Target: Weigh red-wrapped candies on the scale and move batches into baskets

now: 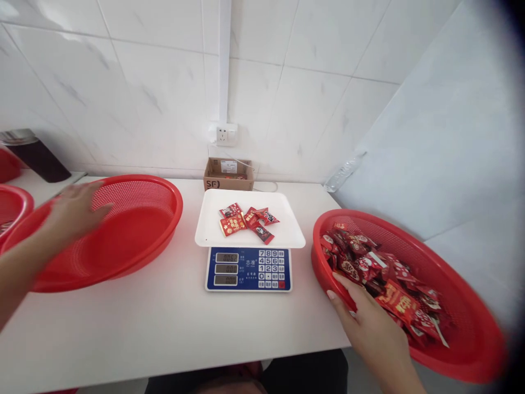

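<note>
My left hand (77, 210), slightly blurred, is over the left part of a wide red plastic basket (164, 246) with mesh sides. Its fingers are stretched out and no object shows in it. On the right, my right hand (369, 323) grips the near rim of a second red basket (467, 306), thumb outside and fingers over the edge. Many small red snack packets (385, 273) lie heaped in that basket. Between the baskets stands a digital scale (249, 269) with a white tray (209, 221). Several red packets (233, 225) rest on the tray.
Behind the scale sits a small cardboard box (211, 181) below a wall socket (226, 134). A clear plastic bottle (343, 172) leans at the back right. At far left are a dark flask (41, 156) and another red basket (22, 200). The white table (172, 328) ends near my lap.
</note>
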`<state>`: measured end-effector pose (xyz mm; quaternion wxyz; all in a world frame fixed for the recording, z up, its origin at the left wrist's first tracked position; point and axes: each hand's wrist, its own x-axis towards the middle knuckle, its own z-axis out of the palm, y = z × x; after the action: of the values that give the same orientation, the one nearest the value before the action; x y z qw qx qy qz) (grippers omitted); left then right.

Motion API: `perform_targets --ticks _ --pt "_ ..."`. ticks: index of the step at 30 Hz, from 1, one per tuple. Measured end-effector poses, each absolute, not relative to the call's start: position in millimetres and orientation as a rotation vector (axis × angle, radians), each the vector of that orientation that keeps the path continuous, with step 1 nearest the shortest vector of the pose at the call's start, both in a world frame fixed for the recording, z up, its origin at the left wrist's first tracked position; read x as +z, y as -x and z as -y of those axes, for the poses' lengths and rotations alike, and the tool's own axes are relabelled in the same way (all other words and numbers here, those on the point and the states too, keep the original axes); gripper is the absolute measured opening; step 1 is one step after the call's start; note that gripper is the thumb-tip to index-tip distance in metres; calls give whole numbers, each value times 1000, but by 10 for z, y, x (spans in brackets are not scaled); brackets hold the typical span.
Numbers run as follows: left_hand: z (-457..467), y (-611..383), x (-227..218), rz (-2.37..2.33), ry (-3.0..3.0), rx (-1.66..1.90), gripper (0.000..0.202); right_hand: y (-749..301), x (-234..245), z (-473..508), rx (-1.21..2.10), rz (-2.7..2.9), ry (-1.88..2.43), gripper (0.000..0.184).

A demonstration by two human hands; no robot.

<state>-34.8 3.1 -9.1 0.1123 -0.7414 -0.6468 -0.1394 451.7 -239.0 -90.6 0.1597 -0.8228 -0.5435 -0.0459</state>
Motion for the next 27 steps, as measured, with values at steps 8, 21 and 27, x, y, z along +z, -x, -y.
perform_targets --ticks 8,21,27 --pt "385 -1423 -517 1377 2995 -607 42 -4505 -789 1925 -61 1676 2350 43" --pt "367 -1645 -577 1473 3037 -599 35 -4397 -774 1865 -124 1727 2376 42" --pt "383 -1682 -584 1402 3102 -555 38 -4301 -714 1740 -112 1731 2425 42"
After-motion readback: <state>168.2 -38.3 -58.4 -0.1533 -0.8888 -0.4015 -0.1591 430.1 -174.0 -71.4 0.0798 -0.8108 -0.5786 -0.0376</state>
